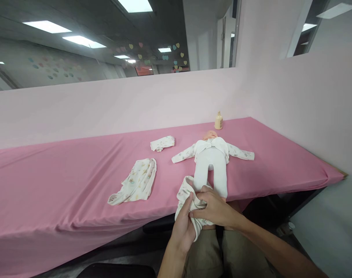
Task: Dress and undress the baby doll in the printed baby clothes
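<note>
The printed white garment [184, 191] is bunched at the front edge of the table, partly against the pink cover and partly hanging past the rim above the person's lap. The left hand [182, 226] grips it from below, thumb up along the fabric; the right hand [213, 206] reaches across from the other side, its fingers bent into the gathered folds. Right behind it lies the doll [211, 156], legs toward the person and both sleeved arms spread wide, its feet close to the edge. Left of the doll, a strip of pink cover [77, 181] separates it from the spread garment [139, 180], with the folded cloth [162, 143] farther back; from these the cover runs on leftward, creased, out of view. On the right the cover reaches to the side wall [323, 116], narrowing at a corner, and the bottle [219, 121] stands beyond the doll's head, near the back wall [121, 104]. The right hand hides part of the garment and the lower end of one doll leg; which opening the fingers are in cannot be told. The bottle's label is too small to read, and the dark space under the table is hard to make out.
</note>
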The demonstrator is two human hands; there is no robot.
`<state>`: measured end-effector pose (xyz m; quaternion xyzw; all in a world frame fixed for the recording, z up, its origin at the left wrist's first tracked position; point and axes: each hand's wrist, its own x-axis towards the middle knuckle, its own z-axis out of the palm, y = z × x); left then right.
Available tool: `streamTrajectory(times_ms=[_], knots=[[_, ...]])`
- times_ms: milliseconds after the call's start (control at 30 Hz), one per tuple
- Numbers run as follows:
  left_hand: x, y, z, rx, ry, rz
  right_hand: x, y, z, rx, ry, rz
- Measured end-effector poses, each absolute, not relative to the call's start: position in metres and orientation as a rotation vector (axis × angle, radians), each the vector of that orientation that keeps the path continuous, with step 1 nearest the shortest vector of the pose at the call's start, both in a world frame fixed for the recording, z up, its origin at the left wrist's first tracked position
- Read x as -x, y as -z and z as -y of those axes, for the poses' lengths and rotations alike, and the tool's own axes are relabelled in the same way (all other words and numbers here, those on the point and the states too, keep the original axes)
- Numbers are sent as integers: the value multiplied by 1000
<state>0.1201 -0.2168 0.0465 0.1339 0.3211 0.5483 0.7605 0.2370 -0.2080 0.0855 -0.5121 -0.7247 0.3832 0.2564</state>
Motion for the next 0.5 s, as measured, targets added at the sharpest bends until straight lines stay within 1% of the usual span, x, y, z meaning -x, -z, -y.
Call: streamTrajectory(times_ms=[133,300,367,500], knots=[[-118,-45,216,-281,-1154,-690,-237,-88,207,1264,-1150,1898],[-113,-47,222,-252,-1136,-779,-245,-75,197,1075,-1482,1564],[-112,-49,226,-244,-1140,-809,-249,-68,189,1121,-1500,1464],[-112,-55,234,-234,-1126,-845,-251,-54,176,1147,-1407,1356]])
